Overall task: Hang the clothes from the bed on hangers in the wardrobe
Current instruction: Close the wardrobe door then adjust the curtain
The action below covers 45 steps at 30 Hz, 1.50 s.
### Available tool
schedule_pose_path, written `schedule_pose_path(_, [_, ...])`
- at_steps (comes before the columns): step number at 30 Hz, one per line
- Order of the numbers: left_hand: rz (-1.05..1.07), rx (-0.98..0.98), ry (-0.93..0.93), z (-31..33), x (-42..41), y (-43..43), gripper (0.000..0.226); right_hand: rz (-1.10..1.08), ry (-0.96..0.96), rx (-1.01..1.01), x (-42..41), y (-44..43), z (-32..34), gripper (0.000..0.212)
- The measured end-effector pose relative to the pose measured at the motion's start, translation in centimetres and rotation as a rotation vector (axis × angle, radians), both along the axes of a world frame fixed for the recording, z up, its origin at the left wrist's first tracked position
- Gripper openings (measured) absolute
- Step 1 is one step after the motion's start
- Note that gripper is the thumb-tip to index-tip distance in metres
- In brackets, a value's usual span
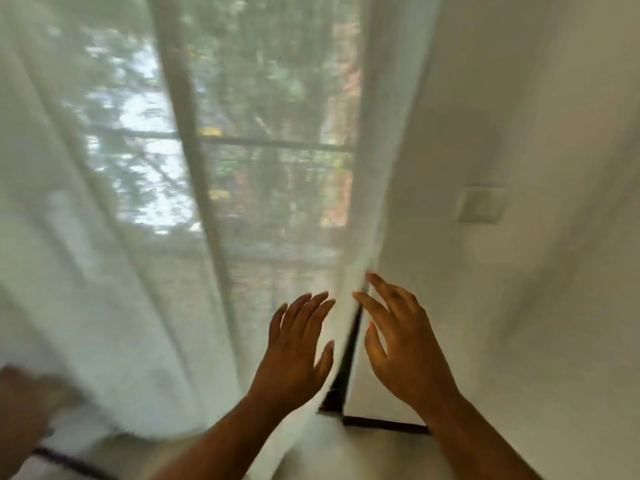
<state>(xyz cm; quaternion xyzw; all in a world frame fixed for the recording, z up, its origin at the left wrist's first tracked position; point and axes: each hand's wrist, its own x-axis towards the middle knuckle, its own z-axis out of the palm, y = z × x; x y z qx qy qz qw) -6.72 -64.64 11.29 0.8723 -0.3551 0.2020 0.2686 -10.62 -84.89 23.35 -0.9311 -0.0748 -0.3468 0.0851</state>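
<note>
No clothes, bed, hangers or wardrobe are in view. My left hand point(294, 348) is raised in front of a sheer white curtain point(114, 271), fingers spread, holding nothing. My right hand point(401, 344) is beside it, also spread and empty, its fingertips close to the curtain's right edge where that edge meets the wall. The whole picture is blurred by motion.
Behind the curtain is a tall window point(273, 143) with trees outside. A white wall point(519, 306) with a light switch point(479, 204) fills the right side. A dark skirting strip point(381, 424) runs along the floor. A blurred brownish shape point(24, 403) sits at the lower left.
</note>
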Motion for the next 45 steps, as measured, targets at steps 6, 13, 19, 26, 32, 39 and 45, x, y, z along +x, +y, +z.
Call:
schedule_pose_path(6, [0.316, -0.053, 0.067, -3.5, 5.5, 16.5, 0.054, 0.431, 0.183, 0.121, 7.4, 16.5, -9.0, 0.042])
schedule_pose_path(13, [0.612, -0.140, 0.107, -6.3, 8.2, 31.6, 0.047, 0.667, 0.343, 0.167, 15.4, 31.7, -11.1, 0.043])
schedule_pose_path(19, [0.888, -0.160, 0.201, -7.8, 7.7, 42.8, 0.044, 0.908, 0.481, 0.177, 19.6, 43.1, -13.5, 0.038])
schedule_pose_path(26, [1.184, -0.155, 0.294, -10.9, 6.1, 50.9, 0.042, 1.093, 0.786, 0.216, 23.6, 55.0, -16.8, 0.032])
schedule_pose_path(32, [1.397, -0.070, 0.401, -13.2, 6.0, 55.9, 0.047, 1.035, 1.242, 0.111, 28.0, 62.5, -22.0, 0.023])
schedule_pose_path(39, [1.600, 0.209, 0.873, -14.4, 4.1, 63.1, 0.066, 0.691, 1.910, 0.339, 26.8, 68.3, -27.2, 0.032])
schedule_pose_path(45, [1.330, 0.421, 1.200, -16.2, 4.0, 69.9, 0.069, 0.300, 2.183, 0.848, 24.0, 73.1, -29.2, 0.047])
